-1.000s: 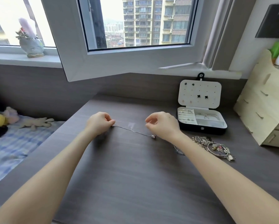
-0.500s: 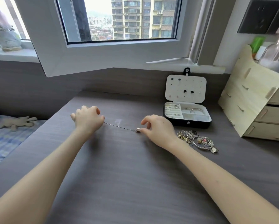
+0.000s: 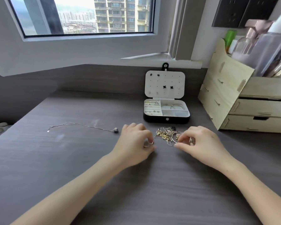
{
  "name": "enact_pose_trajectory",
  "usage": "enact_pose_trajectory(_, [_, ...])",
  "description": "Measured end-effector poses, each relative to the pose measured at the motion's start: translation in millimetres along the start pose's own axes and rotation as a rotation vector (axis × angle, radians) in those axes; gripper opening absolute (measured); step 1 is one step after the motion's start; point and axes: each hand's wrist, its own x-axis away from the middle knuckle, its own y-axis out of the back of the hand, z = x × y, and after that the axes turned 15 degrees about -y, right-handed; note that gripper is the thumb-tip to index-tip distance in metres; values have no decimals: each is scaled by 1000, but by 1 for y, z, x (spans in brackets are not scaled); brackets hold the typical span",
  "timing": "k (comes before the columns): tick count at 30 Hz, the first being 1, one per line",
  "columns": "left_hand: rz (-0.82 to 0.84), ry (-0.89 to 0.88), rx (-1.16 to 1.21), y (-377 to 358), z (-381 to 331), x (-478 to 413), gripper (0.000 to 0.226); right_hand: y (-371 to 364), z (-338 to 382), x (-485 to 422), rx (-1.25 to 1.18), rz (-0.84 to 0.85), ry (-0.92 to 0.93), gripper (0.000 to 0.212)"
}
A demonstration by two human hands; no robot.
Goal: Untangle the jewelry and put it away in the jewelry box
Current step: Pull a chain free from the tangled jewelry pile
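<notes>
my left hand pinches what looks like a ring; my right hand pinches the tangle to free it; necklace lies straight, clear of snags.

Soft daylight enters through the window at the top and spreads evenly over the dark table, leaving faint pale sheen patches on its left part. Shadows beneath the left hand and right hand are weak and diffuse. The wide lens bows straight edges. The bottles at upper right look smeared, perhaps motion blur.
</notes>
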Motion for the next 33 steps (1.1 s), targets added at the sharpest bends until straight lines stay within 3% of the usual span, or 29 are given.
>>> enact_pose_trajectory(8, [78, -145, -214, -8, 9, -11, 7, -8, -4, -2, 129, -39, 5, 9])
enact_pose_trajectory(13, [97, -69, -373, -7, 22, -26, 29, -10, -6, -3, 118, -60, -1, 11])
enact_pose_trajectory(20, [-30, -36, -185, -16, 19, -36, 16, 9, -11, -10, -181, -172, -68, 10])
enact_pose_trajectory(23, [-55, -30, -92, -21, 8, -41, 7, 16, -21, -15, -90, -225, -181, 10])
enact_pose_trajectory(27, [-27, -29, -71, -32, 1, -49, 23, 17, -35, -21, 60, -219, -311, 13])
enact_pose_trajectory(29, [-54, -24, -56, -34, -1, -51, 22, 20, -37, -23, -9, -164, -331, 13])
enact_pose_trajectory(33, [-161, -17, 70, -34, -9, -57, 21, 37, -36, -21, -458, -74, -300, 11])
